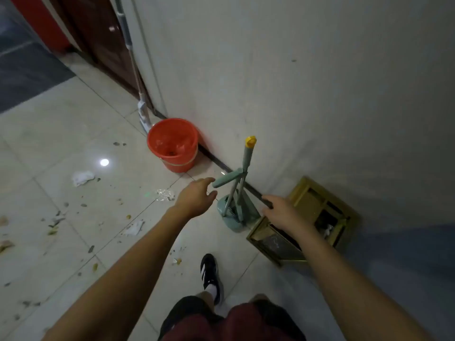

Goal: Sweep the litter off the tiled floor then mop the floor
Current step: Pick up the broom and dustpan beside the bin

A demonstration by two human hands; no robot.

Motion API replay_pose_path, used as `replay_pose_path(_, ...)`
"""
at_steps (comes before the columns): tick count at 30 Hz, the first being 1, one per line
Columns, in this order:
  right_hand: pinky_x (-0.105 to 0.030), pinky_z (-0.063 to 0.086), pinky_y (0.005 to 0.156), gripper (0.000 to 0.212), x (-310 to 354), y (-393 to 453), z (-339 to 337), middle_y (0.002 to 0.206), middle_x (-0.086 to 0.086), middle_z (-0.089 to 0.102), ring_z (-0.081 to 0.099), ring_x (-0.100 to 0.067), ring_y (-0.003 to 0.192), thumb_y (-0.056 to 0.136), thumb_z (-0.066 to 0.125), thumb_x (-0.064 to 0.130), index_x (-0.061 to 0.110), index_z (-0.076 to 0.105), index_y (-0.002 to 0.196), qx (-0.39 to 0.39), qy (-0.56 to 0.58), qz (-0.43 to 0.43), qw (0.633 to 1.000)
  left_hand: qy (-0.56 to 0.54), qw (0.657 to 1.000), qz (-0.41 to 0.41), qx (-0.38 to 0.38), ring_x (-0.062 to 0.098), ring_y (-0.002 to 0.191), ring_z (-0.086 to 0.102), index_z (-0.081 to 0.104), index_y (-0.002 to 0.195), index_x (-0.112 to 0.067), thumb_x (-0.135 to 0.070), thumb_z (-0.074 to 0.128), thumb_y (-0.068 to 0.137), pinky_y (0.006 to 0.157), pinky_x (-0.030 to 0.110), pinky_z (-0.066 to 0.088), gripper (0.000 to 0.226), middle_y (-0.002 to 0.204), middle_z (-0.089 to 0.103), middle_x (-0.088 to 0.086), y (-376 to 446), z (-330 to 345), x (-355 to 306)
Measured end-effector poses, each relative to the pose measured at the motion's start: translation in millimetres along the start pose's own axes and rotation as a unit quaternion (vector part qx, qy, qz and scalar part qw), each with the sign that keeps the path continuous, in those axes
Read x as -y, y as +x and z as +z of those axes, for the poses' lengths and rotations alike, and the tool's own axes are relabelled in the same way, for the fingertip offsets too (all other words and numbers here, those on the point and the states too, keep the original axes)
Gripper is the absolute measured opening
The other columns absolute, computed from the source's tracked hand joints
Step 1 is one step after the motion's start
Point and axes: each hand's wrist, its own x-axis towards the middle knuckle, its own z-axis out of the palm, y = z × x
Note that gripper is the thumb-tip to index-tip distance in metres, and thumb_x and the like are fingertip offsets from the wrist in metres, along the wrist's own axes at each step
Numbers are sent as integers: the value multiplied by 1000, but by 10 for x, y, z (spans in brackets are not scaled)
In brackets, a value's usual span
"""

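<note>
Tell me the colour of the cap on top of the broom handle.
Yellow: the cap tops the pale green broom handle, clearest in the head view.

Buckets: one red bucket (172, 144)
Brooms: one, right of the bucket (247, 163)
Dustpans: one (230, 217)
Mops: one, behind the bucket (134, 70)
Hands: two, left hand (195, 196) and right hand (280, 212)

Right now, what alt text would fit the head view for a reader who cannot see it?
Two bare hands reach toward a green broom and dustpan set standing against a wall, the left hand open near its handle and the right hand open beside it. Litter is scattered over the tiled floor, with an orange bucket and a mop nearby.
</note>
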Motion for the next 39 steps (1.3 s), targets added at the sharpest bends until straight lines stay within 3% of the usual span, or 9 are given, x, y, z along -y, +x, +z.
replay_pose_path(3, -39, 42, 111, 52, 19, 167, -56, 147, -11, 51, 49, -28, 133, 99, 57, 25, 13, 46, 149, -6, 9, 31, 999, -3, 1000, 2, 24, 28, 128, 54, 48, 146, -21, -38, 55, 100, 102, 44, 49, 50, 142, 58, 7, 304, -5, -20)
replay_pose_path(7, -33, 43, 103, 48, 29, 389, -138, 144, -12, 53, 51, -27, 130, 100, 56, 23, 11, 48, 147, 8, 8, 50, 999, -14, 996, -7, 85, 28, 128, 53, 46, 147, -22, -42, 52, 101, 101, 44, 49, 51, 142, 57, 7, 664, 65, -166)
replay_pose_path(15, -34, 42, 106, 52, -76, 827, -174, 145, -11, 53, 50, -27, 132, 99, 57, 33, 16, 47, 148, 53, 4, 68, 996, -10, 991, -18, 133, 29, 121, 58, 46, 147, -24, -40, 55, 99, 96, 42, 51, 52, 140, 59, 8, 1205, 292, -368)
replay_pose_path(21, -33, 43, 103, 49, -258, 951, -215, 144, -13, 53, 50, -28, 130, 101, 55, 29, 16, 48, 147, 61, 14, 82, 995, -10, 985, -18, 174, 24, 103, 65, 61, 124, -23, -32, 61, 95, 90, 45, 57, 30, 119, 70, 5, 1447, 459, -436)
replay_pose_path(24, -35, 43, 105, 51, -315, 958, -214, 148, -12, 48, 49, -28, 132, 100, 55, 32, 16, 46, 148, 70, 18, 93, 993, 1, 981, -31, 190, 22, 96, 64, 62, 114, -19, -32, 60, 97, 87, 40, 56, 22, 108, 68, 5, 1487, 563, -415)
replay_pose_path(30, -39, 42, 109, 52, -373, 900, -110, 150, -12, 46, 46, -28, 135, 101, 54, 31, 15, 44, 149, 79, 19, 101, 992, -11, 984, -32, 175, 18, 84, 59, 54, 99, -26, -32, 57, 99, 62, 24, 41, 7, 93, 60, -2, 1428, 652, -308)
replay_pose_path(33, -36, 43, 106, 50, -379, 846, -25, 148, -12, 48, 47, -28, 133, 101, 53, 31, 16, 46, 149, 74, 20, 104, 992, -16, 983, -41, 177, 19, 85, 62, 58, 100, -22, -29, 61, 91, 63, 26, 46, 11, 100, 68, 3, 1342, 680, -219)
replay_pose_path(36, -27, 42, 95, 43, -384, 755, 71, 140, -13, 55, 52, -28, 128, 101, 54, 26, 14, 52, 143, 64, 33, 113, 991, -19, 985, -48, 167, 19, 85, 63, 60, 113, -23, -26, 63, 84, 59, 24, 46, 29, 101, 66, -1, 1157, 711, -159)
replay_pose_path(39, -33, 43, 103, 47, -374, 618, 174, 144, -12, 53, 51, -27, 130, 100, 55, 29, 17, 49, 145, 67, 48, 120, 989, -33, 987, -50, 147, 26, 84, 63, 56, 114, -21, -21, 60, 85, 65, 34, 55, 30, 97, 64, 4, 903, 750, -86)
